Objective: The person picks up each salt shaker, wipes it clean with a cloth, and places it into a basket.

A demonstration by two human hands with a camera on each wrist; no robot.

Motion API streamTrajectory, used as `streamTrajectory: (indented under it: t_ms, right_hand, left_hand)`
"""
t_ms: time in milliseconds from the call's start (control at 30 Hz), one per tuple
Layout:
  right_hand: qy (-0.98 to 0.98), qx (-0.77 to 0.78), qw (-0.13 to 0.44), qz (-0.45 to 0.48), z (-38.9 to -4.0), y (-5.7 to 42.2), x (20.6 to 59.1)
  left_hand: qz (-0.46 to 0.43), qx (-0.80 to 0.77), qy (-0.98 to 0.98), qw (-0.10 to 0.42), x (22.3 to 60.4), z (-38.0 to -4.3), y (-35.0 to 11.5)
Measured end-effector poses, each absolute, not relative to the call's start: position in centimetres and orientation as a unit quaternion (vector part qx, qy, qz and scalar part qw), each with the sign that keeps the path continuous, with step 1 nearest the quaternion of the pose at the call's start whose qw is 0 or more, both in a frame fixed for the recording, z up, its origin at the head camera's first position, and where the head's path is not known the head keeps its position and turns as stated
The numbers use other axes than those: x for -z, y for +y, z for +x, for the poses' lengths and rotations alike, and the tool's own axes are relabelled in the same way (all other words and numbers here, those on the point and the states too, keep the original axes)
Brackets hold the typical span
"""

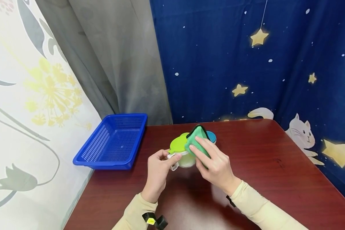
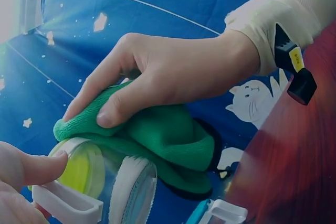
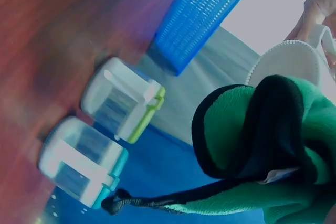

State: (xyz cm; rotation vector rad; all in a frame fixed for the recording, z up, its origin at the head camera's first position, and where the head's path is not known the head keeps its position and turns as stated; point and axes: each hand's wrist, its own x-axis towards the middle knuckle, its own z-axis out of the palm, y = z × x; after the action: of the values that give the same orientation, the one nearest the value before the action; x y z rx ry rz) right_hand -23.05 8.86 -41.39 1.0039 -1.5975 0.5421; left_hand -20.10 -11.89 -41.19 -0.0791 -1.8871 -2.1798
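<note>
My left hand (image 1: 156,171) grips a clear plastic jar with a lime-green lid (image 1: 178,144) by its white handle side, thumb along the handle (image 2: 73,203). The jar is tilted in the left wrist view, with its white ribbed base end (image 3: 286,61) showing in the right wrist view. In my right hand (image 1: 216,166) is a folded green cloth (image 1: 199,140) with black edging and a black cord loop (image 3: 118,202). The fingers press the cloth against the jar's side. Part of the jar is hidden behind the cloth.
Behind the held jar, a second green-lidded jar (image 3: 123,100) and a blue-lidded jar (image 3: 83,162) stand side by side on the reddish-brown table (image 1: 255,172). A blue perforated basket (image 1: 136,140) sits at the table's back left. Curtains (image 1: 218,57) hang along the back.
</note>
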Motion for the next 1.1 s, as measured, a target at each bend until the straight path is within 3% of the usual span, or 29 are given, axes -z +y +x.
streamTrajectory:
  t_ms: [400,600,833,1100]
  right_hand:
    - [-0.687,-0.221,0.539,0.435,-23.0,9.5,44.3]
    - [-0.675,-0.221,0.546,0.444,-23.0,9.5,44.3]
    - [-0.666,-0.238,0.546,0.449,-22.9,9.2,43.8]
    - [-0.667,-0.331,0.514,0.425,-22.9,9.4,43.0]
  left_hand:
    - [-0.027,0.757,-0.632,0.163,41.1,-20.6,-13.1]
    - [-0.047,0.743,-0.652,0.145,41.1,-20.5,-13.2]
    - [-0.063,0.714,-0.679,0.16,41.3,-20.5,-13.7]
    - [-0.112,0.693,-0.703,0.111,42.1,-20.9,-15.0]
